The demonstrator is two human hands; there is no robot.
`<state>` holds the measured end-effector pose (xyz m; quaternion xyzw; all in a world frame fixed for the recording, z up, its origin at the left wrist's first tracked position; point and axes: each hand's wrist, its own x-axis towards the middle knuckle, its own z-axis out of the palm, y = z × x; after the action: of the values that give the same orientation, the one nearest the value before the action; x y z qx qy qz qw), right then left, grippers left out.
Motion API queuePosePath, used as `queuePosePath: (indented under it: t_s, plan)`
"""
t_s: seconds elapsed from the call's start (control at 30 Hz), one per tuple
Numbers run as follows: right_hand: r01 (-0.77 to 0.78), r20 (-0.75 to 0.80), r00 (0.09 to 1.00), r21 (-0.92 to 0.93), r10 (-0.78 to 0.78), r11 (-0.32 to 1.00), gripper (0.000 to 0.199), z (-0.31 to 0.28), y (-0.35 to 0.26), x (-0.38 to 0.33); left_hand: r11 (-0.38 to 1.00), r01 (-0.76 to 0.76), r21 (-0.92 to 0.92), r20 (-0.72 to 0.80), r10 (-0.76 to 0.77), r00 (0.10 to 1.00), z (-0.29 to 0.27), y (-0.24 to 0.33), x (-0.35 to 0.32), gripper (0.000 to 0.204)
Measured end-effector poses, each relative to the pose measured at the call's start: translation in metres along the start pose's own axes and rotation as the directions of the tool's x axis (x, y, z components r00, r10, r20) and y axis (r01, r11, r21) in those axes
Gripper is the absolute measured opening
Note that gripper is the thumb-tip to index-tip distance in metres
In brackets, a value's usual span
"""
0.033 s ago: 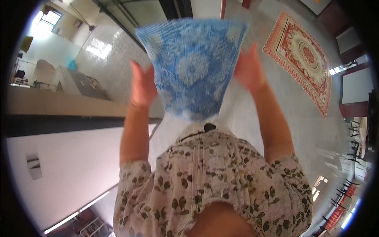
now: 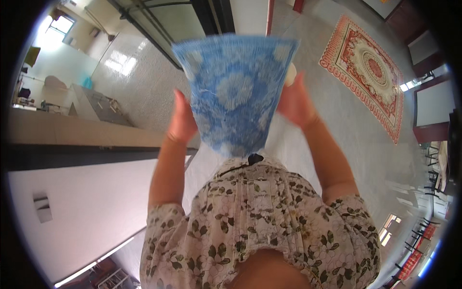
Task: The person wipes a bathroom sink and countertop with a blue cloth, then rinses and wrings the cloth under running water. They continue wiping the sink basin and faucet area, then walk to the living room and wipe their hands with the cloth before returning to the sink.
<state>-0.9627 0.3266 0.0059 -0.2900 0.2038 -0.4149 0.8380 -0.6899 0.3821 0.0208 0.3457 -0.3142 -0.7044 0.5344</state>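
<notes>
A blue cloth (image 2: pixel 236 91) with a pale flower pattern hangs spread out in front of my chest, wide at the top and narrowing toward my flowered shirt (image 2: pixel 260 226). My left hand (image 2: pixel 182 120) grips its left edge and my right hand (image 2: pixel 296 101) grips its right edge, both raised with the fingers partly hidden behind the fabric. The cloth is a little blurred.
A red patterned rug (image 2: pixel 370 67) lies on the pale tiled floor (image 2: pixel 337 139) at the upper right. A white wall or counter face (image 2: pixel 72 207) with a brown top (image 2: pixel 72 130) runs along the left. Red chairs (image 2: pixel 423 236) stand at the lower right.
Both hands and the cloth sit slightly lower in the picture; the grip is the same.
</notes>
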Motion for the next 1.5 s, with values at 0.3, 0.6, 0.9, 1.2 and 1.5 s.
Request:
queuePosePath:
  t_s: [0.3, 0.6, 0.9, 1.2, 1.5]
  plan:
    - [-0.288, -0.287, 0.943, -0.457, 0.166, 0.842, 0.032, -0.013, 0.035, -0.020, 0.959, 0.249, 0.139, -0.102, -0.236, 0.966, -0.023, -0.047, 0.000, 0.032]
    - [-0.147, -0.301, 0.952, -0.609, -0.056, 0.780, 0.035, -0.021, 0.028, -0.009, 0.991, 0.078, 0.106, -0.233, -0.052, 0.971, -0.012, -0.048, 0.012, 0.034]
    - [-0.104, -0.232, 0.973, -0.448, -0.003, 0.888, 0.036, -0.020, 0.011, -0.002, 0.998, -0.011, 0.058, -0.114, 0.017, 0.993, -0.008, -0.040, 0.021, 0.027]
    - [0.642, 0.393, 0.756, -0.599, -0.523, 0.478, 0.018, 0.065, -0.086, -0.032, 0.765, -0.642, 0.060, 0.115, 0.633, 0.765, 0.071, 0.067, -0.001, 0.026]
    - [0.639, 0.478, 0.763, -0.660, -0.436, 0.395, 0.020, 0.065, -0.092, -0.020, 0.869, -0.491, 0.063, 0.171, 0.476, 0.863, 0.052, 0.053, 0.014, 0.027]
